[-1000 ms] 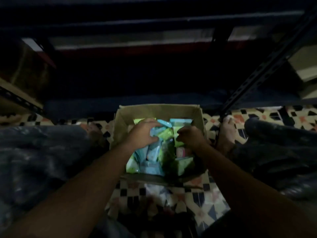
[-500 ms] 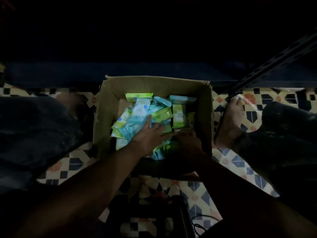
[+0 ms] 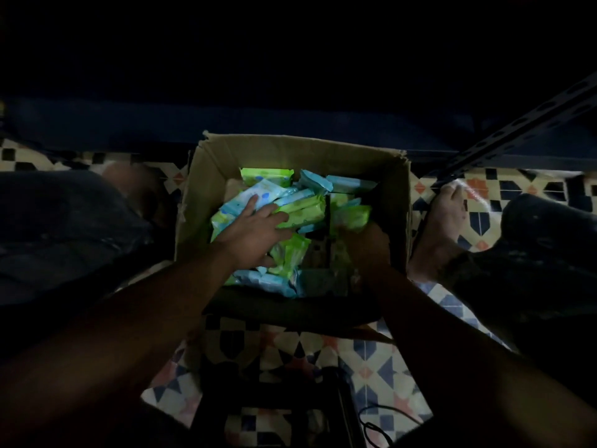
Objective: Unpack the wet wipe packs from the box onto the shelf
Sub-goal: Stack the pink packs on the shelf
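Observation:
An open cardboard box stands on the tiled floor, holding several green and blue wet wipe packs. My left hand lies on the pile with fingers spread flat over a blue-white pack and a green one. My right hand reaches into the box's dark right side; its fingers are hidden among the packs near a green pack. The shelf is a dark blue ledge just beyond the box, with its inside in blackness.
My bare right foot rests right of the box, my knees in dark trousers at both sides. A perforated metal shelf upright slants at upper right. A dark object and cable lie on the floor nearby.
The view has dropped closer to the box. My left hand has slid forward over the packs with its fingers spread. My right hand has sunk lower on the right side.

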